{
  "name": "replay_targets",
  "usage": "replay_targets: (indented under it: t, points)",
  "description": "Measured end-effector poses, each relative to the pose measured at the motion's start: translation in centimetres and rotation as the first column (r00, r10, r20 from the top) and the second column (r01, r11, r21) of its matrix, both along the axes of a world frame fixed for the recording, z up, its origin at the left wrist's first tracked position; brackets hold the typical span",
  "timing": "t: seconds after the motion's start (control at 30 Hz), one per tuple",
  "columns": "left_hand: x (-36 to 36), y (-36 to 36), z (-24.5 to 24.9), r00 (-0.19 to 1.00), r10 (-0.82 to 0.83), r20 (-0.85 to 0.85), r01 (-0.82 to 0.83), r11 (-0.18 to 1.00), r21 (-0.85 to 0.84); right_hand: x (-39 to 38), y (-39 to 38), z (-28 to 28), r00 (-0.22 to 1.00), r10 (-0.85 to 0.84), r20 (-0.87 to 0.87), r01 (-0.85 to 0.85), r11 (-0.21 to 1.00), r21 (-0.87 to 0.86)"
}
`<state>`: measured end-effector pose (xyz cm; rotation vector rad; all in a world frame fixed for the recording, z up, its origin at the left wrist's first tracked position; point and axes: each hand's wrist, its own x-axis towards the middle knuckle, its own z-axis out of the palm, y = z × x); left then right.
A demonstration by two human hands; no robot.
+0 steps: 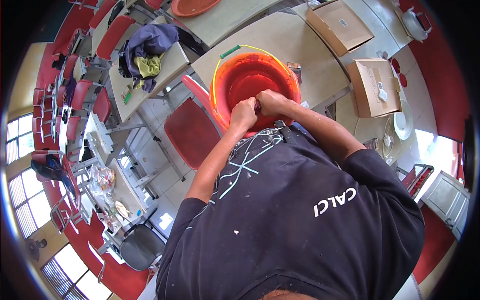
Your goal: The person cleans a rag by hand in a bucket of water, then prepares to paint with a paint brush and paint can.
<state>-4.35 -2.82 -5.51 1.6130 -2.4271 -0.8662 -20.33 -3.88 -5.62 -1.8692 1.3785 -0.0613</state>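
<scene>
An orange-red bucket (296, 85) with a yellow wire handle (215, 80) and green grip (230, 51) stands in front of my body at the table's edge. Red-looking liquid seems to lie inside it. Over its near side, my left hand (244, 114) and my right hand (272, 102) are closed in fists, pressed close together. A small dark red bit (257, 106) shows between them. The rest of what they grip is hidden by my fingers, so its kind cannot be made out. My forearms look wet.
Cardboard boxes (340, 25) lie to the right, near a kettle (416, 24). A red chair (190, 132) stands left of the bucket. Purple clothing (150, 42) is heaped on another table (172, 65). An orange basin (194, 6) sits at the back.
</scene>
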Motion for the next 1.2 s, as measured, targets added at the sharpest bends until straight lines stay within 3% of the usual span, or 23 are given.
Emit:
replay_targets:
  t: [0.27,0.37,0.47,0.57,0.67,0.73,0.8,0.9,1.0,1.13,1.2]
  points:
    - [0.3,-0.1,-1.6,0.995,-0.056,-0.080,0.033,0.962,-0.271,-0.1,-0.7,-0.4,1.000,-0.018,0.017,0.018,0.998,-0.057]
    - [0.5,0.4,-1.4,0.997,-0.072,-0.032,0.058,0.942,-0.332,-0.1,-0.4,-0.2,0.996,-0.001,0.087,0.004,0.999,-0.033]
    - [0.4,0.7,-0.5,0.999,-0.033,-0.031,0.025,0.972,-0.232,-0.4,-0.7,-1.5,0.955,0.076,0.287,-0.086,0.996,0.023]
    - [0.2,0.6,-0.6,0.998,-0.030,-0.046,0.019,0.974,-0.226,-0.8,-1.2,-0.8,0.954,-0.028,0.297,-0.072,0.944,0.321]
    - [0.2,0.6,-0.6,0.999,-0.032,-0.039,0.023,0.980,-0.200,-0.9,-1.3,-3.7,0.957,-0.020,0.291,-0.076,0.946,0.315]
    - [0.6,0.6,-0.4,0.994,-0.087,0.062,0.096,0.980,-0.171,-0.8,-0.7,-7.9,0.978,0.086,0.191,-0.108,0.988,0.107]
    - [1.0,0.5,-1.2,0.982,-0.135,0.131,0.144,0.987,-0.069,-1.1,-0.5,-6.8,0.972,0.113,0.205,-0.151,0.971,0.183]
    - [1.0,0.1,-2.2,0.963,-0.121,0.241,0.179,0.956,-0.232,-0.3,0.9,-4.6,0.998,0.046,0.045,-0.044,0.998,-0.047]
    - [0.7,-0.9,-5.5,0.939,-0.133,0.317,0.152,0.988,-0.037,-0.1,0.1,-4.1,0.918,0.114,-0.380,-0.261,0.895,-0.362]
    - [1.7,-3.6,-9.7,0.942,-0.236,0.238,0.116,0.896,0.428,2.1,-2.1,-7.2,0.936,0.042,-0.349,-0.114,0.975,-0.189]
    - [2.2,-1.5,-8.9,0.871,-0.285,0.399,0.270,0.958,0.096,2.5,-2.5,-9.0,0.934,-0.028,-0.356,0.028,1.000,-0.006]
